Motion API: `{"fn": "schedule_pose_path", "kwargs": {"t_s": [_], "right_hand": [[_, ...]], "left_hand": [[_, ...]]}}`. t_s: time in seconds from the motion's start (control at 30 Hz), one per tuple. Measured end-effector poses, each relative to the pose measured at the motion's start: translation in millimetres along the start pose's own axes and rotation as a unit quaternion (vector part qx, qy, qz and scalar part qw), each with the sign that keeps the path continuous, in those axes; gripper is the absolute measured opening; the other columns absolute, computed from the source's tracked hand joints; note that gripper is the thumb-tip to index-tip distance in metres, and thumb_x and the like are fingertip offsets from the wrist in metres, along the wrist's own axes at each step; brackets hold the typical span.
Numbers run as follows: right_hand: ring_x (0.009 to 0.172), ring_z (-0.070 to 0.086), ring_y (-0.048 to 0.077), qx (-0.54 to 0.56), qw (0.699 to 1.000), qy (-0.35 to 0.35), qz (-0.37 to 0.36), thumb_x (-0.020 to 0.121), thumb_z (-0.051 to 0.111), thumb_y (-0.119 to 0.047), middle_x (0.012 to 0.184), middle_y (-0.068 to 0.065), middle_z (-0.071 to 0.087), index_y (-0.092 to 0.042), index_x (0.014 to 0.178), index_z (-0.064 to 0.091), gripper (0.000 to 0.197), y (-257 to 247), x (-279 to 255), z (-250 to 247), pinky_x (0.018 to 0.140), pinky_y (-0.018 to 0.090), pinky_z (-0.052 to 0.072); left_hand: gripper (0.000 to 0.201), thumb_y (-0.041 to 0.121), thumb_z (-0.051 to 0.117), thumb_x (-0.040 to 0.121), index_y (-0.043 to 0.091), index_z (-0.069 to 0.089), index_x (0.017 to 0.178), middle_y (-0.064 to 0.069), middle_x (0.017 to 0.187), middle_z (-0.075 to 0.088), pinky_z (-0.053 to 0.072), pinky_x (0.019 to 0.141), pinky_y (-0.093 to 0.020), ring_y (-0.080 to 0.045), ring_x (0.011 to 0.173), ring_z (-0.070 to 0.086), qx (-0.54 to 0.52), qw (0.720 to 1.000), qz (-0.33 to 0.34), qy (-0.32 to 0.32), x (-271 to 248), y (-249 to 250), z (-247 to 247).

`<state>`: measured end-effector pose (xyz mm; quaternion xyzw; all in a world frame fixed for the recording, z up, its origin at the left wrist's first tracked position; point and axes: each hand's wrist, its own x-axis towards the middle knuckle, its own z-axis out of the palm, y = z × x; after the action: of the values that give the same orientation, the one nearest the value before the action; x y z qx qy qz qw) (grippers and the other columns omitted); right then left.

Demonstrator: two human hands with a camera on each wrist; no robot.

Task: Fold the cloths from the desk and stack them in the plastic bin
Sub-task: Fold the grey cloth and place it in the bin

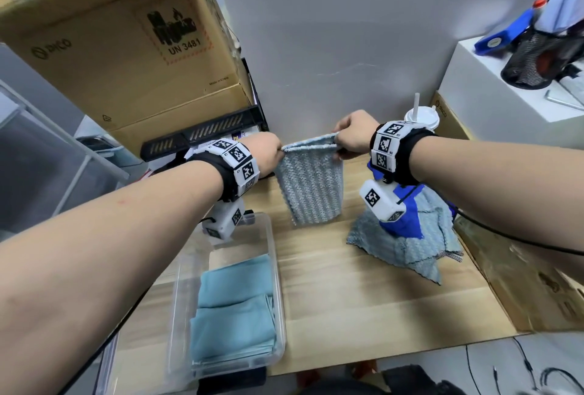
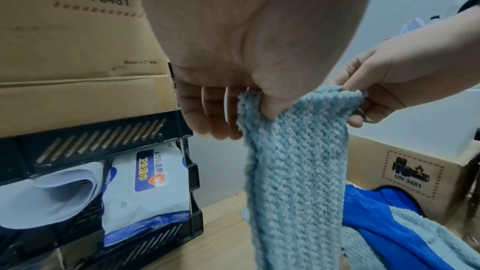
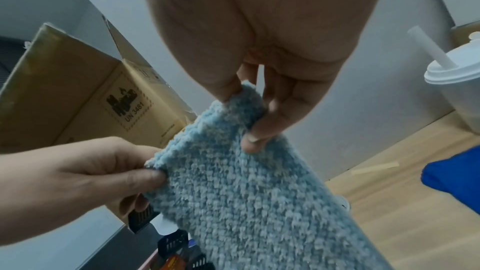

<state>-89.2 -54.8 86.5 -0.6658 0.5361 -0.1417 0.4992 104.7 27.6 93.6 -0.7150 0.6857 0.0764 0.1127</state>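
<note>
A light blue knobbly cloth (image 1: 311,187) hangs doubled over in the air above the wooden desk (image 1: 363,284). My left hand (image 1: 268,154) pinches its top left corner, and my right hand (image 1: 350,138) pinches its top right corner. The wrist views show the same cloth (image 2: 296,163) (image 3: 249,196) held between thumb and fingers of each hand (image 2: 257,106) (image 3: 246,110). A clear plastic bin (image 1: 275,274) at the desk's left front holds folded teal cloths (image 1: 235,309). A heap of blue and grey cloths (image 1: 410,236) lies on the desk under my right wrist.
A large cardboard box (image 1: 120,46) sits on a black tray rack (image 1: 202,138) at the back left. A white lidded cup with a straw (image 1: 422,116) stands by the wall. Another cardboard box (image 1: 521,268) borders the desk's right side.
</note>
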Motion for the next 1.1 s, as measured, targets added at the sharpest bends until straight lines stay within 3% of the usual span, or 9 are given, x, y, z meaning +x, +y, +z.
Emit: {"fn": "schedule_pose_path", "kwargs": {"t_s": [0.17, 0.27, 0.37, 0.6, 0.73, 0.83, 0.9, 0.97, 1.1], "right_hand": [[0.075, 0.073, 0.035, 0.027, 0.998, 0.026, -0.056, 0.079, 0.045, 0.006, 0.067, 0.011, 0.065, -0.014, 0.065, 0.07, 0.035, -16, 1, -6, 0.072, 0.044, 0.061], [0.077, 0.072, 0.035, 0.033, 0.998, 0.021, -0.058, 0.082, 0.047, 0.006, 0.069, 0.01, 0.064, -0.013, 0.065, 0.068, 0.033, -16, -2, -8, 0.075, 0.042, 0.061], [0.076, 0.073, 0.035, -0.006, 0.999, -0.013, -0.036, 0.082, 0.052, 0.006, 0.072, 0.015, 0.066, -0.007, 0.063, 0.066, 0.027, 0, -7, -2, 0.074, 0.043, 0.061], [0.072, 0.073, 0.032, -0.087, 0.98, -0.16, 0.073, 0.082, 0.062, 0.004, 0.071, 0.02, 0.067, -0.002, 0.069, 0.066, 0.014, 89, -30, 38, 0.08, 0.049, 0.059], [0.064, 0.072, 0.019, -0.131, 0.951, -0.255, 0.116, 0.073, 0.074, -0.005, 0.069, 0.012, 0.072, 0.001, 0.077, 0.073, 0.007, 125, -51, 53, 0.065, 0.028, 0.06], [0.058, 0.06, 0.01, -0.226, 0.907, -0.342, 0.097, 0.073, 0.077, -0.005, 0.061, -0.003, 0.064, -0.009, 0.078, 0.069, 0.01, 137, -58, 54, 0.054, 0.017, 0.047], [0.063, 0.059, 0.009, -0.28, 0.895, -0.337, 0.083, 0.069, 0.082, -0.011, 0.063, -0.009, 0.064, -0.019, 0.073, 0.067, 0.017, 141, -57, 53, 0.056, 0.018, 0.046], [0.055, 0.061, 0.013, -0.278, 0.913, -0.291, 0.072, 0.07, 0.081, -0.009, 0.054, -0.009, 0.063, -0.018, 0.067, 0.063, 0.021, 146, -49, 53, 0.05, 0.018, 0.047], [0.062, 0.07, 0.03, -0.204, 0.954, -0.211, 0.066, 0.081, 0.066, -0.004, 0.065, 0.012, 0.073, -0.006, 0.083, 0.063, 0.005, 150, -35, 54, 0.065, 0.045, 0.061]], "left_hand": [[0.034, 0.026, 0.037, 0.102, 0.009, 0.068, 0.1, -0.009, 0.103, 0.058, 0.051, 0.08, -0.039, -0.029, 0.091, 0.061, -0.006, 0.997, -0.007, 0.081, -5, -7, -18], [0.033, 0.024, 0.038, 0.102, 0.01, 0.067, 0.102, -0.007, 0.098, 0.057, 0.049, 0.078, -0.036, -0.028, 0.089, 0.06, -0.012, 0.997, 0.0, 0.081, -10, -8, -20], [0.033, 0.028, 0.043, 0.101, 0.007, 0.069, 0.101, -0.005, 0.084, 0.063, 0.048, 0.071, -0.031, -0.027, 0.079, 0.06, -0.025, 1.0, 0.0, -0.004, -16, 0, -5], [0.029, 0.035, 0.057, 0.094, 0.009, 0.069, 0.097, -0.005, 0.085, 0.061, 0.048, 0.074, -0.031, -0.024, 0.079, 0.058, -0.021, 0.972, 0.027, -0.234, -37, 44, 83], [0.03, 0.04, 0.059, 0.088, 0.012, 0.07, 0.084, -0.005, 0.08, 0.072, 0.055, 0.074, -0.033, -0.022, 0.071, 0.065, -0.015, 0.941, 0.041, -0.337, -50, 71, 133], [0.024, 0.033, 0.057, 0.092, 0.012, 0.066, 0.083, -0.002, 0.069, 0.067, 0.051, 0.067, -0.029, -0.019, 0.066, 0.063, -0.033, 0.927, 0.043, -0.372, -56, 80, 145], [0.023, 0.032, 0.058, 0.092, 0.013, 0.066, 0.083, 0.0, 0.066, 0.064, 0.051, 0.066, -0.028, -0.018, 0.066, 0.063, -0.034, 0.923, 0.039, -0.381, -54, 82, 147], [0.024, 0.031, 0.058, 0.091, 0.014, 0.062, 0.075, 0.001, 0.065, 0.059, 0.046, 0.063, -0.028, -0.019, 0.064, 0.056, -0.019, 0.933, 0.037, -0.358, -49, 84, 149], [0.031, 0.023, 0.057, 0.094, 0.013, 0.051, 0.066, -0.001, 0.064, 0.046, 0.038, 0.058, -0.029, -0.019, 0.059, 0.043, 0.023, 0.958, 0.014, -0.286, -31, 80, 148]]}}
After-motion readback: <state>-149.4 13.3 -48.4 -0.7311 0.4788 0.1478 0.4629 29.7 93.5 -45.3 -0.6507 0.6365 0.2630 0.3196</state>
